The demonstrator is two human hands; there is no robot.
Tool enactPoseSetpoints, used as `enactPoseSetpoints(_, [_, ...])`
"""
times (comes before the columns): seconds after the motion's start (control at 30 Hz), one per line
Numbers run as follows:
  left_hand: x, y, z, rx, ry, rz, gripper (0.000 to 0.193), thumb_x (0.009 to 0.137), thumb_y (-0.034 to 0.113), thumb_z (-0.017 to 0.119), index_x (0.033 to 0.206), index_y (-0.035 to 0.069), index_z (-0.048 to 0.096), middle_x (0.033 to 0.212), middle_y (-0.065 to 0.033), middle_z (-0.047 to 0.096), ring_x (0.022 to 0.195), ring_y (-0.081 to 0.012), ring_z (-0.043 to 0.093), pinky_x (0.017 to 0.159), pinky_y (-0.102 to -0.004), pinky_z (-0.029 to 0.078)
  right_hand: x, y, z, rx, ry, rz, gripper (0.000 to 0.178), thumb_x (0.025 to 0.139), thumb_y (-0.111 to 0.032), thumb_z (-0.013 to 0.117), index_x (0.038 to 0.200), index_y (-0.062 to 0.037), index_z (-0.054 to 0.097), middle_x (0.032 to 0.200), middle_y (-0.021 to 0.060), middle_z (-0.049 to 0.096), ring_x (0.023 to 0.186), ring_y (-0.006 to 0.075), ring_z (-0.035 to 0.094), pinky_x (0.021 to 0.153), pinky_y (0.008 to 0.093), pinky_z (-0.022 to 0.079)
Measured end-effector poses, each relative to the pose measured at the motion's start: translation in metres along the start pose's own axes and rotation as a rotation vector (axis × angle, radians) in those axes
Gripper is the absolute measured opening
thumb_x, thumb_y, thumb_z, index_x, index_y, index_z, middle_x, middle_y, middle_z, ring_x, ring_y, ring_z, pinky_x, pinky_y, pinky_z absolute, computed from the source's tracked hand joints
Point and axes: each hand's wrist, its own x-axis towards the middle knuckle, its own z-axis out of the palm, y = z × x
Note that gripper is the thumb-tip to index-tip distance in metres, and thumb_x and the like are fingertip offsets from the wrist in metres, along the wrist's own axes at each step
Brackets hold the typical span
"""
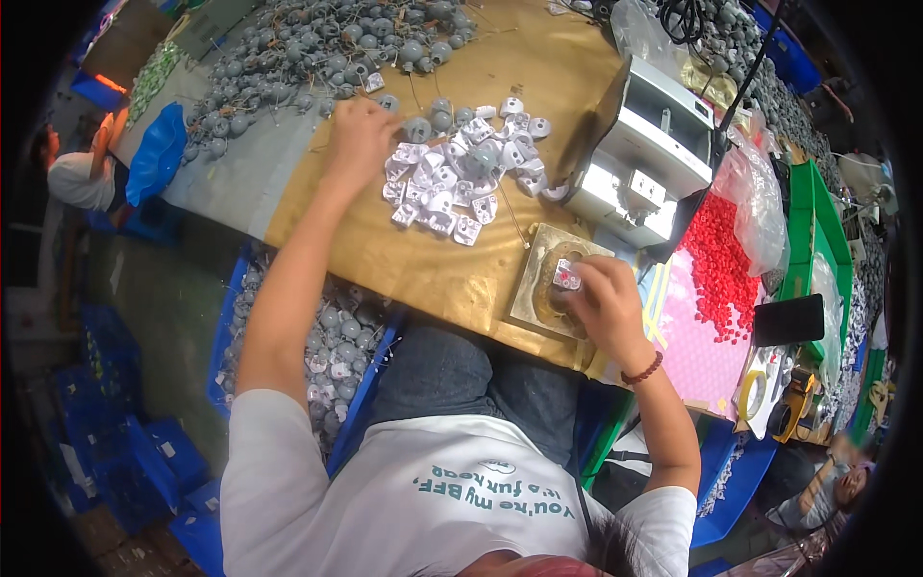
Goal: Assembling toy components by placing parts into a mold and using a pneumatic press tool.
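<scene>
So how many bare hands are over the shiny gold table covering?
2: the left hand, beside round grey balls, and the right hand, at a small white plastic part over the square metal block. Both show clearly.

Table (433, 279): grey balls (411, 51) at eleven o'clock, white caps (442, 200) at centre, white machine (673, 106) at three, pink sheet (697, 361) at four, metal block (527, 293) at five.

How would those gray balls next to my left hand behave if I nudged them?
The gray balls beside your left hand would likely roll, given their rounded sides. The white pieces piled close by might stop them early. Their dull finish resembles plastic, so the balls are probably fairly light.
</scene>
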Motion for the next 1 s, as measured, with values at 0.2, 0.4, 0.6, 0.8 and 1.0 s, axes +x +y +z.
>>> enactPoseSetpoints(0.2, [0.027,0.082,-0.097,-0.672,-0.237,-0.159,0.027,0.104,0.024,0.052,0.092,0.003,0.065,0.087,-0.0036,0.065,0.082,-0.0142,0.059,0.076,-0.0273,0.047,0.015,-0.01,-0.044,0.141,0.197,0.101,0.033,0.082,0.005,0.07,0.114,0.0011,0.063,0.114,0.0176,0.064,0.102,0.0311,0.064,0.089,0.0367,0.051])
enactPoseSetpoints(0.4, [-0.002,0.145,-0.107,-1.269,-0.519,-0.24,0.029,0.107,0.023,0.044,0.093,0.002,0.058,0.087,-0.0048,0.065,0.081,-0.0106,0.061,0.074,-0.026,0.048,0.047,-0.045,-0.06,0.254,0.212,-0.07,0.038,0.079,0.007,0.071,0.115,0.0012,0.063,0.116,0.0198,0.064,0.104,0.0326,0.064,0.088,0.0378,0.052])
enactPoseSetpoints(0.6, [-0.042,0.202,-0.105,-1.827,-1.059,-0.352,0.03,0.107,0.029,0.044,0.1,0.003,0.056,0.087,-0.0073,0.066,0.081,-0.0144,0.065,0.075,-0.0282,0.051,0.038,-0.062,-0.06,0.478,-0.004,0.051,0.041,0.08,0.006,0.071,0.12,0.0011,0.061,0.114,0.0187,0.064,0.1,0.0291,0.065,0.084,0.036,0.052])
enactPoseSetpoints(0.8, [-0.081,0.218,-0.08,-2.151,-1.157,-0.958,0.041,0.103,0.03,0.054,0.128,-0.002,0.055,0.113,-0.0073,0.06,0.096,-0.0155,0.063,0.084,-0.029,0.052,0.0,-0.04,-0.051,0.609,-0.144,0.471,0.026,0.09,0.003,0.065,0.115,-0.0009,0.066,0.095,0.0098,0.069,0.068,0.012,0.062,0.061,0.0236,0.049])
enactPoseSetpoints(1.0, [-0.104,0.224,-0.063,-0.996,-0.503,-0.101,0.042,0.082,0.008,0.073,0.121,0.004,0.06,0.113,-0.0111,0.059,0.101,-0.0265,0.056,0.089,-0.0383,0.047,0.007,-0.018,-0.02,-0.097,-0.074,-0.049,0.028,0.07,-0.006,0.069,0.098,-0.0069,0.068,0.084,0.006,0.062,0.074,0.0233,0.063,0.06,0.0342,0.053])
